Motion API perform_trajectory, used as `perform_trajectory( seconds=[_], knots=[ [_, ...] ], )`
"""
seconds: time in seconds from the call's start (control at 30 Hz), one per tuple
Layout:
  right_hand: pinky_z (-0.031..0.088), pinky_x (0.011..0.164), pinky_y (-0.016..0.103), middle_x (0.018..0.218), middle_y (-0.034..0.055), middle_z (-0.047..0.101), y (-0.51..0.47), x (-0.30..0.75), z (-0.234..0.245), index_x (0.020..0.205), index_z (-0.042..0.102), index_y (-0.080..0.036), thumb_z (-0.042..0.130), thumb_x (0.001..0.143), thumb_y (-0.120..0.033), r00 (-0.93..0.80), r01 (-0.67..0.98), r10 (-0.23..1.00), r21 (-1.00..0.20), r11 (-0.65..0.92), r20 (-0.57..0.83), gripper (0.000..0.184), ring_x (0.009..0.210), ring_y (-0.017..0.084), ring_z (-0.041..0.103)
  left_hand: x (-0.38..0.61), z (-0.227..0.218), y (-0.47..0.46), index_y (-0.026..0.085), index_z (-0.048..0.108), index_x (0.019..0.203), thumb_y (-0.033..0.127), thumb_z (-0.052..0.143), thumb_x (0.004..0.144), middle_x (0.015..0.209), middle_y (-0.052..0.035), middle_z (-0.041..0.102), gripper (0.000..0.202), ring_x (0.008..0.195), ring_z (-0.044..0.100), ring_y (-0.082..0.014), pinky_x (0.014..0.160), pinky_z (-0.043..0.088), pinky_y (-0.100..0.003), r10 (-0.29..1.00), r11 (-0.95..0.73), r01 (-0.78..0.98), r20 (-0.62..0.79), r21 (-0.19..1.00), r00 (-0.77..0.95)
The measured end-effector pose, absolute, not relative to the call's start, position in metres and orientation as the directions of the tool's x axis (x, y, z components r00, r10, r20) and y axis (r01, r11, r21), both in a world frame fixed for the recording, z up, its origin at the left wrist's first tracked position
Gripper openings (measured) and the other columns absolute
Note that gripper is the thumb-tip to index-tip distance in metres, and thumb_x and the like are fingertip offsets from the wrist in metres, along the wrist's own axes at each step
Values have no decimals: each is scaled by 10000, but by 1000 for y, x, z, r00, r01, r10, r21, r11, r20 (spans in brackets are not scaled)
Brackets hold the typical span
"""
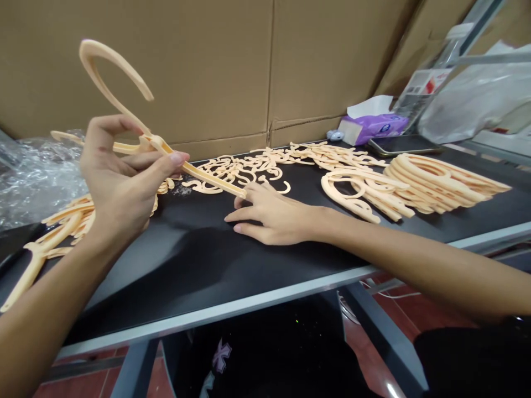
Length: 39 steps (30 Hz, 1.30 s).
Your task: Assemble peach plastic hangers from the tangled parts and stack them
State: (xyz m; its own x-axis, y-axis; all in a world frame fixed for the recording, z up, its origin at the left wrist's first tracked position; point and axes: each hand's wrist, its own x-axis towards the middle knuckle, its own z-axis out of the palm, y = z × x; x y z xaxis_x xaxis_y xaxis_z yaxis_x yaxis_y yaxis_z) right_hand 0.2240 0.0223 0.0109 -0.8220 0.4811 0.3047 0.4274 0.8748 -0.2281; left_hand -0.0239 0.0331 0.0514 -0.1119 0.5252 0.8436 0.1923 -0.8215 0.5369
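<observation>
My left hand point(120, 182) is raised above the black table point(199, 260) and pinches a peach plastic hanger point(124, 99) at its neck, hook pointing up and one arm slanting down to the right. My right hand point(274, 215) lies flat on the table with fingers stretched out, its fingertips at the edge of a scatter of small peach hook pieces point(249, 168), just below the hanger arm's tip. It holds nothing.
A stack of peach hangers point(435, 185) lies at the right, more hangers point(62, 226) at the left. A tissue pack point(373, 124) and a phone point(404, 145) sit at the back. Cardboard point(249, 66) walls the rear; clear plastic wrap point(33, 177) lies at far left.
</observation>
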Motion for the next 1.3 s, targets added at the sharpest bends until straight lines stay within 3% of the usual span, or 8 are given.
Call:
perform_trajectory(
  seconds=[0.27, 0.4, 0.53, 0.67, 0.8, 1.0, 1.2, 1.3],
  knots=[
    [428, 1033, 515, 1205, 176, 649, 24, 224, 9, 1281, 797, -202, 532, 1054, -383, -818, 414, 462, -206, 886, 341, 393, 1152, 301, 524, -21, 51, 25, 236, 581, 996, 227, 960, 630, 806, 51, 713, 526, 698, 790, -180, 614, 666, -276, 558, -759, 324, 821, 565, -125],
    [379, 1055, 520, 1145, 157, 692, 23, 227, 25, 929, 855, -178, 570, 1031, -376, -784, 517, 529, -132, 846, 324, 362, 1149, 305, 531, -21, 52, 22, 237, 590, 982, 200, 943, 638, 711, 60, 701, 494, 675, 787, -188, 589, 663, -256, 567, -743, 343, 813, 575, -134],
    [374, 1035, 573, 935, 178, 725, 34, 245, 46, 679, 757, -155, 575, 996, -308, -608, 753, 708, -22, 658, 361, 396, 1130, 364, 569, -20, 52, 21, 215, 617, 1009, 170, 952, 632, 787, 26, 749, 506, 696, 793, -186, 613, 670, -249, 574, -741, 337, 808, 581, -132],
    [407, 964, 585, 810, 195, 712, 67, 285, 46, 666, 723, -141, 618, 920, -239, -305, 926, 790, -30, 378, 532, 292, 1074, 402, 603, -16, 49, 20, 218, 633, 984, 185, 957, 606, 749, 45, 725, 499, 682, 791, -175, 599, 664, -234, 579, -750, 321, 809, 578, -103],
    [382, 972, 589, 814, 179, 732, 107, 328, 27, 711, 738, -131, 649, 932, -305, -191, 965, 750, -17, 260, 633, 295, 1103, 373, 612, -12, 47, 19, 230, 612, 948, 239, 960, 607, 754, 53, 719, 487, 670, 792, -181, 594, 666, -246, 589, -739, 357, 805, 571, -70],
    [383, 971, 636, 973, 191, 777, 128, 338, 23, 831, 796, -143, 758, 805, -171, -10, 1000, 906, 27, -1, 422, 54, 1126, 423, 663, -7, 42, 11, 214, 648, 1019, 218, 958, 629, 792, 9, 800, 499, 722, 811, -200, 673, 694, -252, 675, -692, 304, 736, 655, -50],
    [455, 906, 575, 1066, 231, 780, 124, 323, 25, 914, 815, -128, 746, 753, -64, 22, 999, 927, 19, -31, 375, 187, 1093, 427, 700, -6, 37, 9, 165, 734, 1121, 225, 919, 704, 1148, -102, 826, 460, 793, 827, -187, 767, 700, -230, 701, -679, 298, 713, 671, -5],
    [475, 895, 558, 1081, 238, 781, 126, 327, 22, 944, 819, -125, 742, 743, -57, 8, 998, 927, 56, -31, 375, 225, 1116, 436, 698, -7, 36, 11, 165, 739, 1136, 227, 912, 716, 1102, -97, 834, 458, 806, 829, -196, 797, 701, -242, 705, -677, 305, 709, 670, 5]
  ],
)
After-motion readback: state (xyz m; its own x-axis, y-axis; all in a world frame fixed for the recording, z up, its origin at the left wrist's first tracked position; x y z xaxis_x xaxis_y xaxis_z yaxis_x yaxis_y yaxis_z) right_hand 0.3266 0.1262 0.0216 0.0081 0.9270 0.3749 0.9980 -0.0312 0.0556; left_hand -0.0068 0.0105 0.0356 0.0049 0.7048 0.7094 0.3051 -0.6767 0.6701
